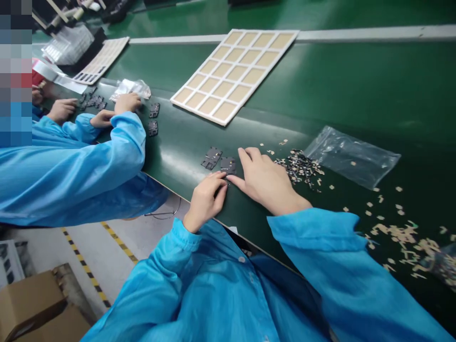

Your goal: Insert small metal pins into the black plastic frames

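Note:
My left hand (206,197) rests at the near edge of the green bench (356,95), its fingers curled in a pinch on something too small to name. My right hand (265,180) lies beside it, fingers pressed down on a small dark flat part (228,165), thumb meeting the left fingertips. A second dark part (212,157) lies just to the left. A heap of tiny dark pieces (301,167) sits right of my right hand.
A sheet of tan rectangular pads (235,71) lies at the back. A clear plastic bag (351,156) and scattered tan scraps (402,232) lie to the right. A co-worker in blue sleeves (71,161) handles dark parts (154,118) at left. Cardboard boxes (35,308) stand on the floor.

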`<state>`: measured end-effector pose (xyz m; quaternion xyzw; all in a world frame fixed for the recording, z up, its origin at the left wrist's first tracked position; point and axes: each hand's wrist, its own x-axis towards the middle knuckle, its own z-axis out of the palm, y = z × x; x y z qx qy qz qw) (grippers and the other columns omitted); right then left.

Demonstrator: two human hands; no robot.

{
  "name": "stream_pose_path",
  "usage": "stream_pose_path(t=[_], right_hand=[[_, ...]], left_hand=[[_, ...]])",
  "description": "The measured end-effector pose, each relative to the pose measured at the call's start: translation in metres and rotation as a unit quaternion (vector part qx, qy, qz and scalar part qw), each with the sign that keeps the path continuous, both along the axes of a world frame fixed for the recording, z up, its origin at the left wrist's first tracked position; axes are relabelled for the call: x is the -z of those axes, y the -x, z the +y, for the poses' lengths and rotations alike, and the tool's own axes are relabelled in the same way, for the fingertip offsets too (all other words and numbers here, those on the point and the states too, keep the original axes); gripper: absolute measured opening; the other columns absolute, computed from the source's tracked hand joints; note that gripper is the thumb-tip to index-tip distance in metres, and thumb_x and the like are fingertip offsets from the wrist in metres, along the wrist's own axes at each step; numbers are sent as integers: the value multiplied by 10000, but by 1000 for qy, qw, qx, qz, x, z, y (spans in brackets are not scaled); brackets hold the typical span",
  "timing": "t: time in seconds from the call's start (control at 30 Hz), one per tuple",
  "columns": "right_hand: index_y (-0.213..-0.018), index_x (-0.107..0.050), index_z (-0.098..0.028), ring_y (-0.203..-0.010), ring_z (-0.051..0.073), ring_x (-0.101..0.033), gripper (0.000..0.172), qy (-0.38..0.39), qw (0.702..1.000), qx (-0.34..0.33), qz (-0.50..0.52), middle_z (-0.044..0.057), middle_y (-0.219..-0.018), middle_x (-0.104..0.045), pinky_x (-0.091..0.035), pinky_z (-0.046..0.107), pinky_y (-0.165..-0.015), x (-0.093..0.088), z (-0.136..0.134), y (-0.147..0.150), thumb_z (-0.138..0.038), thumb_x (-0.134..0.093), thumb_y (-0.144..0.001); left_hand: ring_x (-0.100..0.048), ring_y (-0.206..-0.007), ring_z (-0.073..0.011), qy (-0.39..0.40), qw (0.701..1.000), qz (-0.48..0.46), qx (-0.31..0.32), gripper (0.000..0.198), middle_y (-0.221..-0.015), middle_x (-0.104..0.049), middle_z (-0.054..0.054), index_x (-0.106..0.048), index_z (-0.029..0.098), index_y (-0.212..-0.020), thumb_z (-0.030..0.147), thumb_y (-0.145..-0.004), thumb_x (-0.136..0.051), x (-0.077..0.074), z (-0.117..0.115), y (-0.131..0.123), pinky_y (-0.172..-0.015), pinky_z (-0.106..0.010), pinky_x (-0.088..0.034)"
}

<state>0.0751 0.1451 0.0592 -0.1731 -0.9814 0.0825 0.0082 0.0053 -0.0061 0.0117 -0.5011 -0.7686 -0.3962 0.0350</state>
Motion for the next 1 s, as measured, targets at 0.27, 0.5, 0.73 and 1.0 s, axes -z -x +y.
stream_pose_path(t=[0.27,0.5,0.73,1.0], right_hand=[[-1180,-559,-147,-991,288,-628,414,206,977,17,53,141,-1149,-619,-520,414,-827,11,8,10,-256,-613,-785],[-1076,-637,-148,-793,183,-664,331,478,854,91,185,65,-889,-688,-554,312,-722,-20,8,-21,-279,-565,-782],[-1036,-698,-196,-734,159,-698,253,418,857,121,275,33,-835,-735,-577,258,-642,-69,-6,-72,-244,-656,-791],[-849,-636,-202,-808,168,-736,166,-92,890,-70,440,31,-883,-777,-535,357,-833,-82,-7,-104,-40,-638,-814]], left_hand=[[-695,-1050,-219,-40,998,-46,8,117,-1090,-725,-139,-610,163,-877,154,-913,-499,1,-2,1,-960,-388,-551],[-713,-946,-178,-106,990,-88,-26,104,-1018,-739,-110,-615,174,-852,162,-908,-529,-3,-8,1,-836,-293,-572],[-721,-880,-176,-91,995,-51,-6,113,-960,-748,-85,-630,183,-850,160,-900,-530,-2,-7,1,-786,-280,-571],[-721,-867,-178,-72,997,-33,-1,119,-952,-750,-77,-638,183,-856,192,-905,-529,2,-6,2,-770,-286,-573]])
